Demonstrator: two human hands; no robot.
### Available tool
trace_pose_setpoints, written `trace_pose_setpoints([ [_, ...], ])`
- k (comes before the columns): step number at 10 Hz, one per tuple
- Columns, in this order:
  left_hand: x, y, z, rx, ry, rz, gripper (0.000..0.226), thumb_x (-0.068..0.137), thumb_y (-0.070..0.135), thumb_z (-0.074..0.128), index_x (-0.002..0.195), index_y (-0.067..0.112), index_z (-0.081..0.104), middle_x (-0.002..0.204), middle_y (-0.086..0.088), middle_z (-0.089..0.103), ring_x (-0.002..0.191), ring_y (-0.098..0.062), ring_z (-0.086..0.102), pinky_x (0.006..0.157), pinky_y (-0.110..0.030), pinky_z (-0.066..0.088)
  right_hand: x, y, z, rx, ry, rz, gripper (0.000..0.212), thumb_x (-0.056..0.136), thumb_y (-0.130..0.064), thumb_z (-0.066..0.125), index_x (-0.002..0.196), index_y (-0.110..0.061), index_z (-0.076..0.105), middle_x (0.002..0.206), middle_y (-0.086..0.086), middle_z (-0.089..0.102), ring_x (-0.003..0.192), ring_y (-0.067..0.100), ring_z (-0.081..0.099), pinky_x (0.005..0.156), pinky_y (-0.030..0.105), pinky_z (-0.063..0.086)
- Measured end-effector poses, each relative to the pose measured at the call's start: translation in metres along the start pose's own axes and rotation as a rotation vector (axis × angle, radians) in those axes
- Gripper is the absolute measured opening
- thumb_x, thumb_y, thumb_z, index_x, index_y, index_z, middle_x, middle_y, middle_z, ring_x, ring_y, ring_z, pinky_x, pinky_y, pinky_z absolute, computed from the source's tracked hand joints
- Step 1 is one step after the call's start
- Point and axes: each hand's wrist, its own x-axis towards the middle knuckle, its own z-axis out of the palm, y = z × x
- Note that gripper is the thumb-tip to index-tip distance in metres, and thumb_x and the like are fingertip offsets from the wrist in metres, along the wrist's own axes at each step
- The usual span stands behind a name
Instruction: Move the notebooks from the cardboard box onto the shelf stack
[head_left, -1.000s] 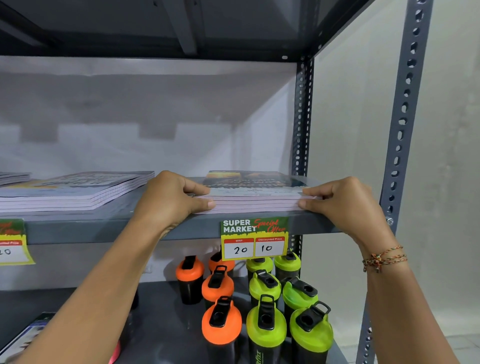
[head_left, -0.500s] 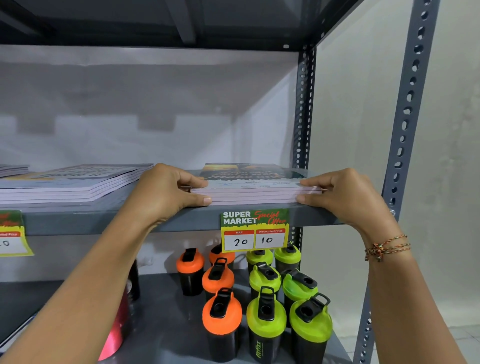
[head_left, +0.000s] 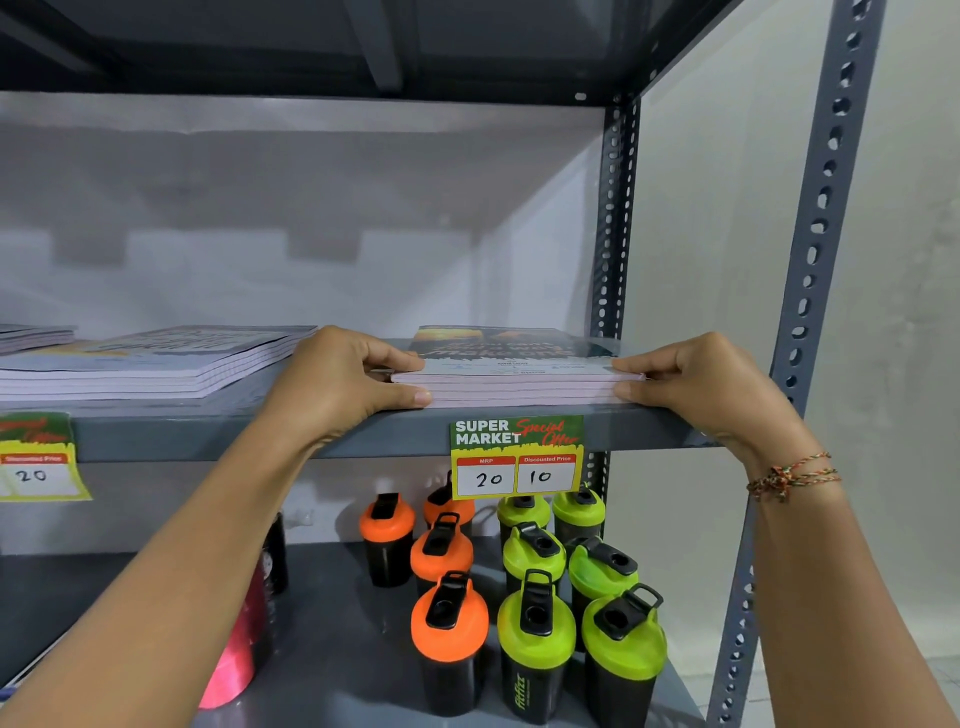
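A small stack of notebooks (head_left: 517, 376) with pale page edges and a dark printed cover lies on the grey metal shelf (head_left: 311, 436), near its right end. My left hand (head_left: 337, 382) grips the stack's left front corner, thumb under and fingers on top. On the stack's right front corner my right hand (head_left: 701, 384) holds it the same way. A second, taller stack of notebooks (head_left: 150, 366) rests on the same shelf to the left. The cardboard box is out of view.
A green "Super Market" price tag (head_left: 517, 457) hangs from the shelf edge below the stack, and another tag (head_left: 36, 457) hangs at far left. Orange-lidded (head_left: 449, 618) and green-lidded shaker bottles (head_left: 535, 623) stand on the lower shelf. A perforated upright (head_left: 815, 249) stands at right.
Both hands have slid the stack slightly back and squared it on the shelf; the grip stays the same. The view has shifted a little.
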Motion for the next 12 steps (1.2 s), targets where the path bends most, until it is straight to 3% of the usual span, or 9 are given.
trace_pose_setpoints([
  [2, -0.004, 0.002, 0.000, 0.019, -0.004, 0.026, 0.042, 0.070, 0.014, 0.081, 0.110, 0.010, 0.071, 0.120, 0.000, 0.070, 0.093, -0.006, 0.060, 0.083, -0.015, 0.039, -0.005, -0.002, 0.004, -0.005, 0.023, -0.008, 0.036, 0.074, -0.019, 0.078, 0.109, -0.014, 0.070, 0.083, 0.005, 0.064, 0.079, 0.013, 0.055, 0.073, 0.020, 0.037],
  [4, -0.005, 0.000, 0.003, 0.009, 0.013, 0.043, 0.041, 0.071, 0.012, 0.081, 0.111, 0.008, 0.071, 0.120, -0.002, 0.070, 0.092, -0.006, 0.061, 0.084, -0.014, 0.040, -0.003, 0.002, 0.007, 0.019, 0.039, -0.002, 0.036, 0.072, -0.019, 0.080, 0.106, -0.013, 0.071, 0.084, 0.006, 0.067, 0.079, 0.013, 0.057, 0.062, 0.013, 0.044],
  [6, -0.003, -0.004, 0.004, 0.037, 0.034, 0.064, 0.042, 0.072, 0.013, 0.080, 0.112, 0.008, 0.070, 0.120, -0.002, 0.070, 0.092, -0.004, 0.060, 0.084, -0.014, 0.040, -0.004, 0.002, 0.009, 0.038, 0.053, 0.005, 0.036, 0.072, -0.019, 0.080, 0.107, -0.012, 0.071, 0.083, 0.005, 0.065, 0.079, 0.013, 0.055, 0.058, 0.013, 0.038],
  [7, -0.003, -0.005, 0.003, 0.052, 0.025, 0.067, 0.043, 0.072, 0.015, 0.080, 0.113, 0.008, 0.070, 0.121, -0.004, 0.069, 0.094, -0.007, 0.062, 0.086, -0.015, 0.040, -0.006, 0.000, 0.009, 0.002, 0.052, -0.006, 0.039, 0.073, -0.020, 0.079, 0.111, -0.012, 0.069, 0.096, 0.006, 0.069, 0.089, 0.015, 0.058, 0.067, 0.016, 0.045],
  [8, -0.005, -0.001, 0.003, 0.139, 0.038, 0.114, 0.046, 0.074, 0.023, 0.079, 0.118, 0.013, 0.067, 0.125, -0.004, 0.067, 0.105, -0.013, 0.063, 0.088, -0.016, 0.039, -0.010, -0.011, 0.014, -0.118, 0.092, -0.100, 0.047, 0.076, -0.021, 0.076, 0.120, -0.015, 0.062, 0.132, 0.009, 0.059, 0.121, 0.019, 0.053, 0.100, 0.026, 0.043],
  [9, -0.004, 0.010, 0.009, 0.368, 0.049, 0.290, 0.057, 0.079, 0.038, 0.071, 0.132, 0.026, 0.055, 0.144, 0.001, 0.050, 0.137, -0.019, 0.040, 0.109, -0.024, 0.030, -0.014, -0.034, 0.032, -0.218, 0.029, -0.374, 0.049, 0.081, -0.025, 0.071, 0.127, -0.019, 0.056, 0.145, -0.001, 0.045, 0.139, 0.014, 0.034, 0.116, 0.030, 0.024],
  [10, 0.001, 0.012, 0.018, 0.410, -0.037, 0.363, 0.055, 0.081, 0.042, 0.067, 0.132, 0.028, 0.054, 0.145, 0.000, 0.050, 0.139, -0.020, 0.037, 0.114, -0.033, 0.029, -0.010, -0.038, 0.046, -0.242, -0.025, -0.403, 0.040, 0.083, -0.030, 0.067, 0.122, -0.022, 0.061, 0.132, 0.000, 0.060, 0.129, 0.020, 0.050, 0.111, 0.039, 0.039],
  [11, 0.007, 0.009, 0.028, 0.406, -0.084, 0.371, 0.050, 0.082, 0.046, 0.064, 0.127, 0.025, 0.059, 0.133, -0.002, 0.061, 0.127, -0.018, 0.053, 0.107, -0.034, 0.043, -0.004, -0.038, 0.048, -0.238, -0.011, -0.359, 0.033, 0.082, -0.033, 0.067, 0.114, -0.025, 0.066, 0.115, 0.004, 0.072, 0.112, 0.024, 0.062, 0.097, 0.041, 0.051],
  [12, 0.010, 0.009, 0.029, 0.442, -0.067, 0.359, 0.053, 0.083, 0.048, 0.062, 0.131, 0.027, 0.056, 0.137, -0.002, 0.058, 0.130, -0.019, 0.050, 0.108, -0.035, 0.041, -0.006, -0.040, 0.051, -0.235, 0.068, -0.400, 0.031, 0.082, -0.030, 0.067, 0.112, -0.021, 0.067, 0.114, 0.005, 0.072, 0.111, 0.024, 0.063, 0.095, 0.042, 0.052],
])
